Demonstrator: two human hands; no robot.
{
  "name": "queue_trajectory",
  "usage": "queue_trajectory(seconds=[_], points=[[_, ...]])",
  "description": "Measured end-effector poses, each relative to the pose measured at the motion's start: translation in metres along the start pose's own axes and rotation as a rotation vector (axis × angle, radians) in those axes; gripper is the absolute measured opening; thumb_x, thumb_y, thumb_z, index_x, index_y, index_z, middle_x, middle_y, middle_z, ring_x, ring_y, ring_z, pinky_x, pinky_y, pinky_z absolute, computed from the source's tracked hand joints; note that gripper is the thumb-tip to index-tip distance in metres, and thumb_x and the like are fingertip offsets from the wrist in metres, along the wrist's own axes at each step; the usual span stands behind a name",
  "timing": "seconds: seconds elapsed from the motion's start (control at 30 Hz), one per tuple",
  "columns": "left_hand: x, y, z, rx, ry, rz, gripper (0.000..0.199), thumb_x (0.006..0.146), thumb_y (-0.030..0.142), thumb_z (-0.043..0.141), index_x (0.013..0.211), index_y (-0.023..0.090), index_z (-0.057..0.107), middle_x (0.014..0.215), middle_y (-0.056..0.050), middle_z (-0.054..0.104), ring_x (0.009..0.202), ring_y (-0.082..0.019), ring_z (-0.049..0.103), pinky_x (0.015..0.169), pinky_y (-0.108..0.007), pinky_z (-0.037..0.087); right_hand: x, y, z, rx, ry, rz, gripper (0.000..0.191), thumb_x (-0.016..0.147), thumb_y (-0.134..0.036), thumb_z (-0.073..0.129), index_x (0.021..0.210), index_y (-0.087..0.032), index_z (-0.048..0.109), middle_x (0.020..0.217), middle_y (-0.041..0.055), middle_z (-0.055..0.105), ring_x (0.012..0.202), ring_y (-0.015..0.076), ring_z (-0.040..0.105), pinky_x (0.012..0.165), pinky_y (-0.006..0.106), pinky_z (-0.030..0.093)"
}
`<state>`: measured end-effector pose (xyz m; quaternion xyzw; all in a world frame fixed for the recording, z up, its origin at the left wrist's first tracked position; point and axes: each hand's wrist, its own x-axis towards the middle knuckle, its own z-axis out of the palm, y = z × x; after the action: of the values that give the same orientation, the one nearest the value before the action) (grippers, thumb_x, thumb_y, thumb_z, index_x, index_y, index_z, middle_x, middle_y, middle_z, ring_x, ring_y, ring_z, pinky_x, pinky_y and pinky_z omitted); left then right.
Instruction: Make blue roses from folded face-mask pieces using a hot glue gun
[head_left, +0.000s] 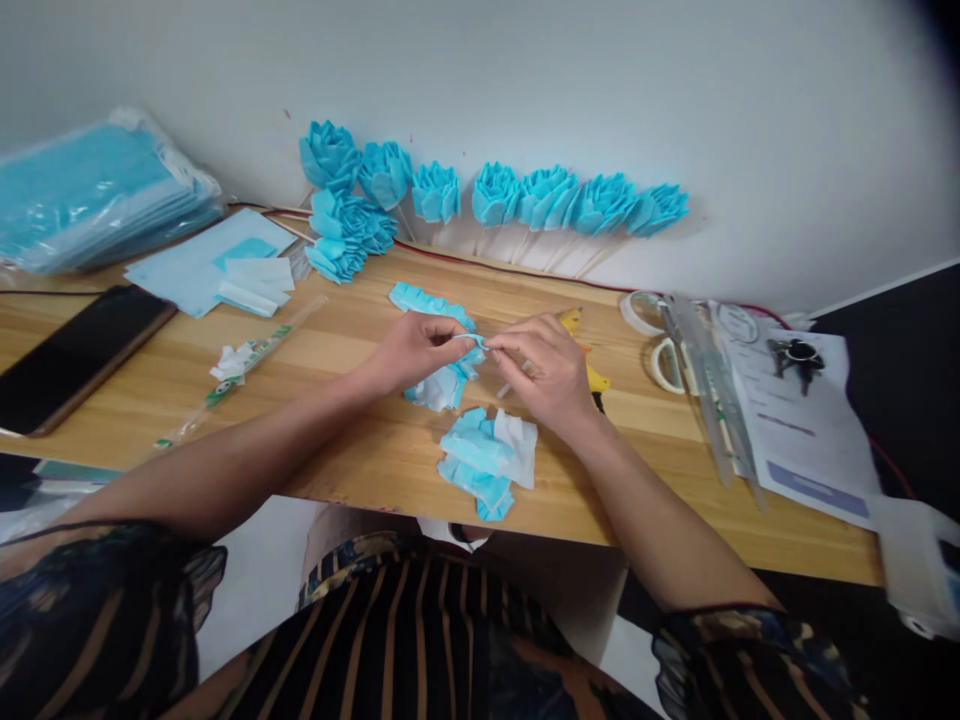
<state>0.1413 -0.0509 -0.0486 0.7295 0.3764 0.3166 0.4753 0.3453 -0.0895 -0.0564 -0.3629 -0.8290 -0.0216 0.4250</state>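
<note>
Between my two hands is a small light-blue petal-like piece (472,340), seen nearly edge-on. The thumb and fingers of my left hand (420,350) pinch one end of it. My right hand (551,365) pinches the other end. Beneath them on the table lies a row of blue petal pieces (427,297), partly hidden by my left hand. Closer to me is a loose pile of blue and white pieces (480,455). A yellow glue gun (598,381) lies behind my right hand, mostly covered by it.
Finished blue flowers (547,197) on sticks lean along the wall. On the left are a bagged stack of blue sheets (82,200), cut sheets (180,260), a phone (82,355) and a clear wrapper (247,365). Tape rolls (666,365), keys (799,355) and papers (795,430) lie right.
</note>
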Motion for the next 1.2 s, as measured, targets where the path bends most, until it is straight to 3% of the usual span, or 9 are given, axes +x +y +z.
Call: queue_trajectory(seconds=[0.4,0.63,1.2], points=[[-0.0014,0.0003,-0.0014,-0.043,-0.056,0.039,0.03,0.083,0.043,0.06,0.071,0.015,0.063,0.061,0.002,0.053,0.061,-0.011,0.046,0.058,-0.024,0.036,-0.001,0.0017,-0.0002,-0.015,-0.005,-0.007,0.015,0.09,-0.013,0.06,0.095,-0.024,0.069,0.088,0.0028,0.073,0.083,0.0184,0.066,0.075,0.037,0.05],[0.0022,-0.0045,-0.0009,0.02,-0.083,0.1,0.021,0.077,0.037,0.066,0.077,0.016,0.067,0.064,0.002,0.056,0.063,-0.011,0.048,0.061,-0.024,0.038,-0.0009,0.0028,-0.0013,-0.025,0.001,0.011,0.015,0.091,-0.014,0.06,0.095,-0.025,0.07,0.088,0.0026,0.073,0.083,0.0186,0.066,0.075,0.037,0.05],[0.0005,0.0,-0.0011,0.049,0.011,-0.029,0.037,0.079,0.043,0.06,0.054,0.017,0.052,0.049,0.004,0.04,0.052,-0.009,0.035,0.05,-0.024,0.026,-0.0006,0.0014,-0.0009,-0.024,-0.016,0.067,0.014,0.09,-0.017,0.06,0.092,-0.026,0.07,0.087,0.0016,0.074,0.083,0.0192,0.065,0.077,0.039,0.049]])
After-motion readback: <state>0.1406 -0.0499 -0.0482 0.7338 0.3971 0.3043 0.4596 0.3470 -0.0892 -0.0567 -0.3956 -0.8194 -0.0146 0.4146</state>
